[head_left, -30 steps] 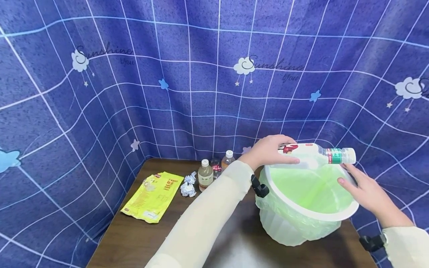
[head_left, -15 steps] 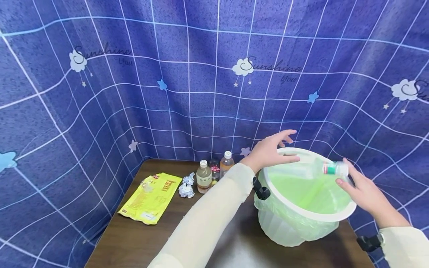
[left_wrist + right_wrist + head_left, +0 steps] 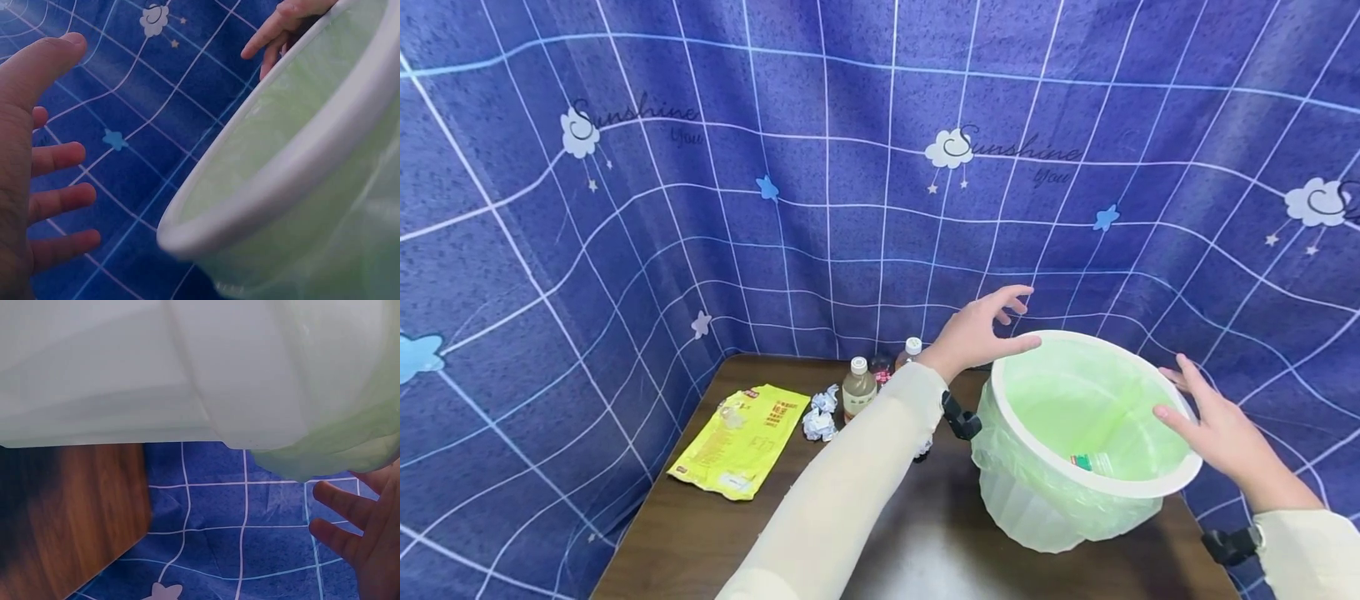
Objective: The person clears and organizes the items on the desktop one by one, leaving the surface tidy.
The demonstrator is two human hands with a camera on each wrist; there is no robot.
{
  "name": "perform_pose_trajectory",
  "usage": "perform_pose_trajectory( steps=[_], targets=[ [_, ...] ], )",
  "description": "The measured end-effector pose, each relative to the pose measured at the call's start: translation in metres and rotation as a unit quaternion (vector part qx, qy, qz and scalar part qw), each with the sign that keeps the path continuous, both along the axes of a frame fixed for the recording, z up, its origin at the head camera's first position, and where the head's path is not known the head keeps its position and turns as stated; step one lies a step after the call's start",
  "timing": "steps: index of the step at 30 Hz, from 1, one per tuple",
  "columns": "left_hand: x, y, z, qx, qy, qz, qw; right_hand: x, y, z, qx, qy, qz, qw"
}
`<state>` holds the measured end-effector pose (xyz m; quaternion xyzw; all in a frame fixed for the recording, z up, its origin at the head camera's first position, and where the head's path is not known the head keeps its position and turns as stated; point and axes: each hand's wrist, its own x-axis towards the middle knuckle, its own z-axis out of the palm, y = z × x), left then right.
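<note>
A white bin (image 3: 1033, 508) with a pale green liner (image 3: 1052, 392) folded over its rim stands on the table's right side. Inside it lies a plastic bottle (image 3: 1091, 462); only its green-banded neck and clear cap end show over the near rim. My left hand (image 3: 973, 337) hovers by the bin's left rim, fingers spread, holding nothing; the left wrist view shows these fingers (image 3: 62, 203) apart from the rim. At the right rim is my right hand (image 3: 1221, 433), fingers loosely extended outside the bin and thumb near the rim. Whether it touches the bin I cannot tell.
Left on the brown table (image 3: 700, 542) lies a yellow packet (image 3: 741, 442). Beside it are crumpled papers (image 3: 820, 414) and several small bottles (image 3: 859, 390), partly hidden by my left sleeve (image 3: 850, 475). A blue patterned curtain (image 3: 850, 208) hangs behind.
My left hand released the bottle, which dropped into the bin and now lies low inside. That hand has since drawn back to the left. My right hand has stayed by the rim.
</note>
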<state>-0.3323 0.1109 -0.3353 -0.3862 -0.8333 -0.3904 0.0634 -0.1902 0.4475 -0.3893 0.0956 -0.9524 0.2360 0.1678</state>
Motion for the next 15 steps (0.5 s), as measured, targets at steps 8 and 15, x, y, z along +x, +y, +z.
perform_pose_trajectory(
  steps=[8, 15],
  targets=[
    [-0.010, -0.027, -0.006, 0.000, 0.021, 0.011, 0.9997, -0.001, -0.002, -0.002, -0.006, 0.003, -0.001, 1.000],
    [-0.020, -0.061, -0.016, 0.034, 0.021, 0.025, 0.9989, 0.000, -0.001, -0.002, 0.000, 0.012, 0.005, 1.000]
  ],
)
